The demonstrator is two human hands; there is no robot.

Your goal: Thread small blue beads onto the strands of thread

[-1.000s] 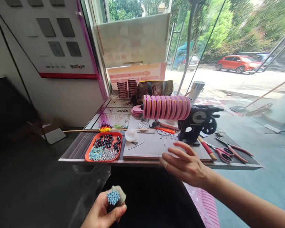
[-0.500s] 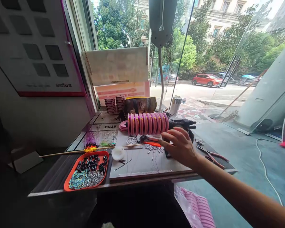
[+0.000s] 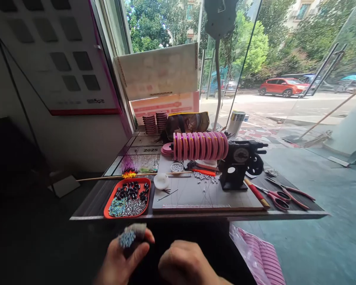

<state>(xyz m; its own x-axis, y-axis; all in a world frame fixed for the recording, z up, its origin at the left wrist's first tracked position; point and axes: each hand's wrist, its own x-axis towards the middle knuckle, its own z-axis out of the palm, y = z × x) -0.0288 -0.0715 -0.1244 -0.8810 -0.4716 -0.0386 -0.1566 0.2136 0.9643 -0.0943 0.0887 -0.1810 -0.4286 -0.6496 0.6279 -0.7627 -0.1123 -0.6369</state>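
Below the table's front edge, my left hand (image 3: 123,257) is curled with thumb and index finger near each other. A bunch of light-blue pieces (image 3: 127,239) shows in it, and a greyish cover (image 3: 139,228) is around a finger. To its right, my right hand (image 3: 187,261) is closed, its fingertips hidden; anything inside cannot be seen. On the table, an orange tray (image 3: 149,194) holds black, teal and silver small parts. A black hand-cranked machine (image 3: 233,172) carries a row of pink discs (image 3: 200,145).
White beads (image 3: 206,178) lie on a light board (image 3: 190,198) beside a white dish (image 3: 161,181). Red scissors (image 3: 280,198) and pliers (image 3: 295,192) rest at the table's right. A thin stick (image 3: 97,179) crosses the left side. Bagged pink discs (image 3: 261,253) are below.
My right hand has moved from beside the machine down to below the table edge and closed. My left hand has come up into view with the light-blue bunch. The view has shifted right.
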